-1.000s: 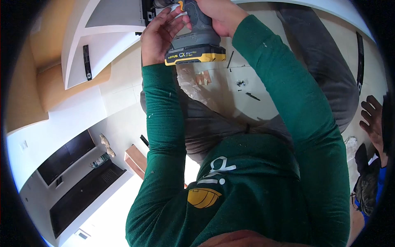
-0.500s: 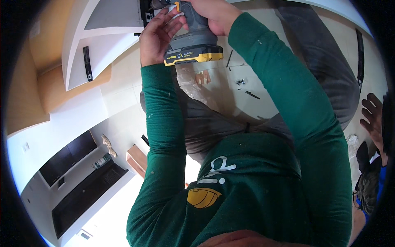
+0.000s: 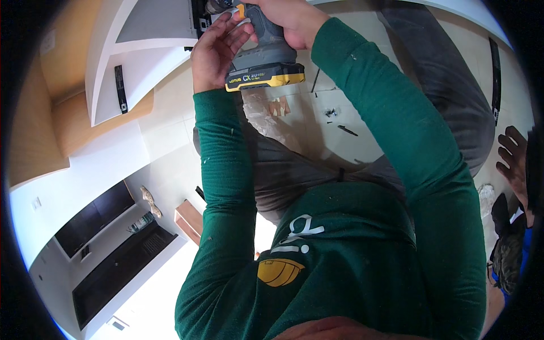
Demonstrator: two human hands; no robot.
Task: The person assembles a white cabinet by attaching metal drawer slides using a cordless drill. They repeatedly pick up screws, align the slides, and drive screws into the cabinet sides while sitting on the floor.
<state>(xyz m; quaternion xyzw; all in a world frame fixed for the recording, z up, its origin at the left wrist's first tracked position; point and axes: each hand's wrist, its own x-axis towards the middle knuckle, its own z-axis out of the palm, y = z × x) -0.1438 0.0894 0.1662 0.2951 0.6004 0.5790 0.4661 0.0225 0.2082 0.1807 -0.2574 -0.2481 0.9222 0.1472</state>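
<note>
While your green sweatshirt with its yellow hard-hat print fills the lower middle of the frame, your sleeved arms reach up to a cordless drill at the top centre. Your right hand is wrapped around the drill's handle, its fingers mostly hidden by the tool. Your left hand lies just left of the drill, palm turned up, its fingers loosely bent and partly open near the handle; you cannot tell from this view whether they grip anything. The drill's yellow-edged battery points down the frame, and its chuck sits at the upper edge, near a white cabinet panel.

Beyond your grey trousers, the tiled floor at upper centre carries a clear plastic wrapper, a brown scrap, a small cluster of screws, a thin dark rod and a slim dark tool. A black slide rail is on the white panel at upper left, and another person's hand shows at the right edge. Farther off, at lower left, you have a wooden box and a dark door.
</note>
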